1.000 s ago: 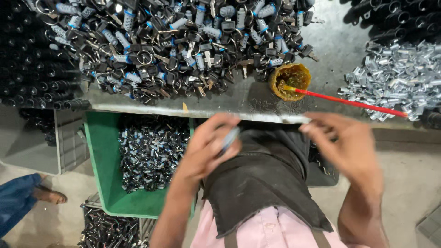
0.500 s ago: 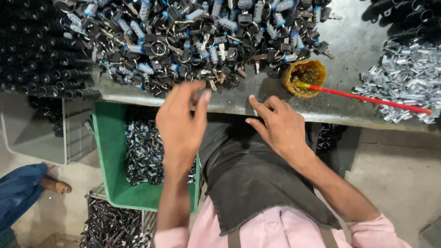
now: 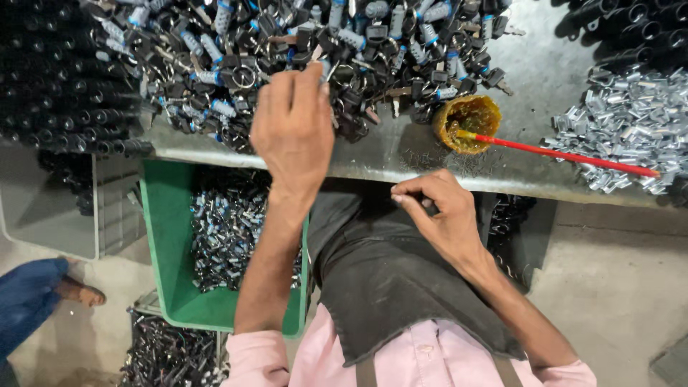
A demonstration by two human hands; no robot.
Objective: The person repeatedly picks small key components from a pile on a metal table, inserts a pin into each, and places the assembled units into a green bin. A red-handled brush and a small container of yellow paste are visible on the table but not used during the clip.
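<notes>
Since half a second ago the left hand [image 3: 292, 129] has pushed further out over the bench and now sits in the near edge of the heap of lock parts [image 3: 301, 50], while the right hand [image 3: 438, 215] has dropped back off the bench edge to rest over the dark apron [image 3: 387, 272]. The right hand's thumb and forefinger are pinched together, apparently on something small, though what it is I cannot tell. Beside it, toward the left arm and lower, stands a green bin [image 3: 168, 244] part-filled with silvery finished pieces, probably set there so parts can drop straight off the bench. The left hand's fingers curl down into the heap, seemingly closing on a blue-banded cylinder at their tips; whether it is actually gripped is hidden by the knuckles. Beyond the right hand, on the metal bench [image 3: 530, 79], sits a small pot of amber grease [image 3: 467, 118] with a red brush [image 3: 566, 154] leaning in it, kept within easy reach. Further off lies a pile of bright metal clips [image 3: 623, 129]
</notes>
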